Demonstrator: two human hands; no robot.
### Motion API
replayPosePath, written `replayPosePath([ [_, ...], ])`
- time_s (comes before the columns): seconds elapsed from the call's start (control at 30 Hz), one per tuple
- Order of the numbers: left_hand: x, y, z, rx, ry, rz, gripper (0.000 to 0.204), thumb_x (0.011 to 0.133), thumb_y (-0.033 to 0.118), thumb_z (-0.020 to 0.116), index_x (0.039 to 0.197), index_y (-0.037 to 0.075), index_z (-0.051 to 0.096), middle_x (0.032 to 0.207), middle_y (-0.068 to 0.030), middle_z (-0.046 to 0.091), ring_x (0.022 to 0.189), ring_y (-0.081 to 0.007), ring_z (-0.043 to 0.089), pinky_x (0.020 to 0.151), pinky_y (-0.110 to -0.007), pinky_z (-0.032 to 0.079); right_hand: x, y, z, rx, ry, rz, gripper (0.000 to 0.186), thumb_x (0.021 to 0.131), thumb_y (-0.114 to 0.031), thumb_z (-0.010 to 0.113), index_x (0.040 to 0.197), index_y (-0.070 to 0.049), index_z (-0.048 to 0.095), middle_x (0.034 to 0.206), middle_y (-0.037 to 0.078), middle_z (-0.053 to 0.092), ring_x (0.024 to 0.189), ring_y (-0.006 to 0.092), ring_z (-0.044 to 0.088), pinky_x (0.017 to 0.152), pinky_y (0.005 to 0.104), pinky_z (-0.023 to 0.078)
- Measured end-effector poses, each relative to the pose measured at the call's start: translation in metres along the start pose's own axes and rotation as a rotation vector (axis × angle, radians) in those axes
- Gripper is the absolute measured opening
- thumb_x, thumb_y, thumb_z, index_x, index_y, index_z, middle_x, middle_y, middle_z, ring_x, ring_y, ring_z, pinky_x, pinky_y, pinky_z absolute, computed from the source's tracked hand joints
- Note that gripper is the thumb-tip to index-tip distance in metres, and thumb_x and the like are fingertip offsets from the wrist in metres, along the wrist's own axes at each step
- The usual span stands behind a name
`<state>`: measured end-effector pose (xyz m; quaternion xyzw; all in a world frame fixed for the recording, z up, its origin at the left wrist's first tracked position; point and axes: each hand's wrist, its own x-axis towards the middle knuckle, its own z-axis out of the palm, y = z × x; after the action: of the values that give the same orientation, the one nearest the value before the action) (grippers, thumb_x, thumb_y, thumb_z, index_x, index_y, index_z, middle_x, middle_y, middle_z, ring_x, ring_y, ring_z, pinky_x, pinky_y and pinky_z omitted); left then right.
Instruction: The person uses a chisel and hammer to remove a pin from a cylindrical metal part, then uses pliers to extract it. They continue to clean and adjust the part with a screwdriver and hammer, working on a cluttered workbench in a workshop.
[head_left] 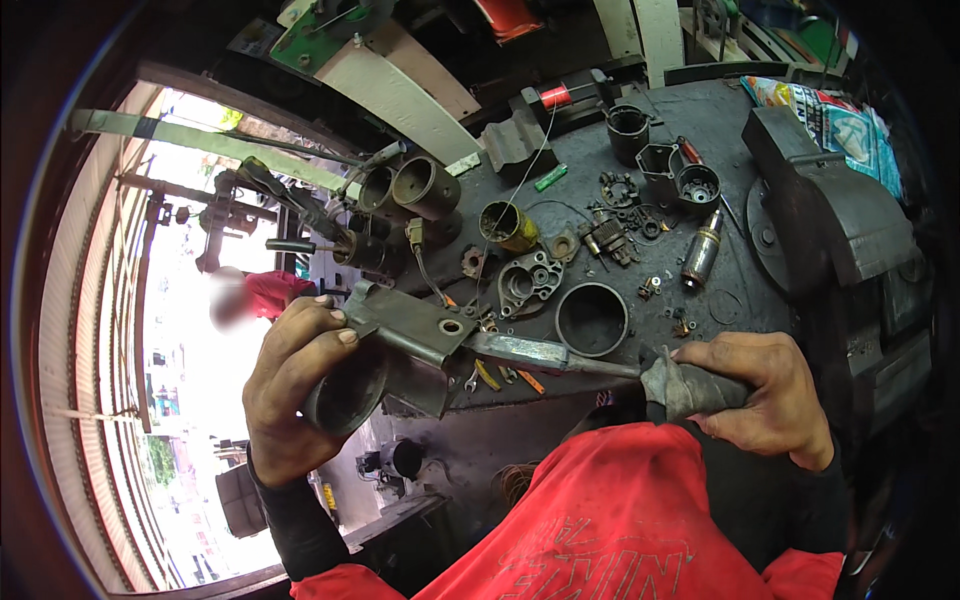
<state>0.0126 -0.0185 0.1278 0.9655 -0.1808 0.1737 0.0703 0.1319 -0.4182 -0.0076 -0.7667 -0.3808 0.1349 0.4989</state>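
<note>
My left hand (298, 375) is closed around a grey metal cylinder housing (350, 392), its open end tilted toward me. A flat bent metal bracket (415, 325) with a round hole adjoins the housing; I cannot tell if they are joined. In my right hand (760, 385), fingers wrapped round it, is the cloth-wrapped handle (690, 388) of a tool. Its thin shaft runs left to a long, faceted silver head (520, 350), whose end meets or overlaps the bracket's right edge. Both hands are raised over the near edge of the dark workbench (560, 185).
On the bench are an open metal ring (592, 320), a cast end cover (530, 282), an armature (702, 250), a yellow can (508, 228), upright cylinders (425, 188) and several small parts. A heavy vise (830, 210) stands right. Another person (275, 293) is beyond the left opening.
</note>
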Motion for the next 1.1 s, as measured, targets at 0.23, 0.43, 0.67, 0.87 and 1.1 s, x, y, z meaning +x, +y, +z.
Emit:
replayPosePath([
  [0.23,0.006,0.007,-0.004,0.024,-0.003,0.024,0.059,0.067,-0.001,0.094,0.121,0.007,0.07,0.122,-0.0159,0.071,0.12,-0.0395,0.07,0.101,-0.048,0.058,0.0,-0.004,-0.001,-0.005,0.008,0.007,0.057,0.064,-0.008,0.083,0.121,-0.001,0.075,0.085,0.013,0.071,0.074,0.0317,0.071,0.065,0.0398,0.054],
  [0.43,0.03,0.005,0.0,0.074,-0.034,0.099,0.053,0.076,0.001,0.088,0.126,0.005,0.069,0.125,-0.0172,0.069,0.117,-0.0391,0.069,0.099,-0.047,0.056,0.003,0.011,0.007,-0.091,0.094,-0.034,0.055,0.064,-0.009,0.084,0.119,-0.004,0.076,0.085,0.013,0.071,0.075,0.0352,0.069,0.065,0.0422,0.053],
  [0.67,0.03,-0.053,0.047,0.467,-0.219,0.097,0.045,0.077,0.01,0.073,0.121,0.006,0.064,0.107,-0.0116,0.059,0.105,-0.0319,0.062,0.096,-0.044,0.052,-0.039,0.073,0.017,-0.411,0.247,0.206,0.061,0.073,0.002,0.08,0.133,-0.001,0.07,0.112,0.02,0.073,0.091,0.0334,0.068,0.08,0.0407,0.053],
  [0.87,-0.015,-0.06,0.038,0.281,0.043,-0.14,0.062,0.072,0.003,0.073,0.133,0.005,0.064,0.123,-0.0177,0.065,0.118,-0.0368,0.064,0.102,-0.047,0.051,-0.027,0.09,0.005,0.017,0.256,0.377,0.061,0.077,0.008,0.077,0.137,0.009,0.064,0.102,0.011,0.071,0.08,0.016,0.067,0.074,0.0302,0.055],
  [1.1,-0.093,-0.028,0.061,0.008,0.364,-0.623,0.075,0.06,0.003,0.088,0.131,0.006,0.065,0.13,-0.0181,0.068,0.124,-0.0389,0.066,0.107,-0.045,0.053,0.018,0.039,0.021,0.637,0.174,0.555,0.034,0.086,0.005,0.08,0.118,0.007,0.068,0.094,0.008,0.075,0.073,0.0126,0.071,0.066,0.0271,0.059],
])
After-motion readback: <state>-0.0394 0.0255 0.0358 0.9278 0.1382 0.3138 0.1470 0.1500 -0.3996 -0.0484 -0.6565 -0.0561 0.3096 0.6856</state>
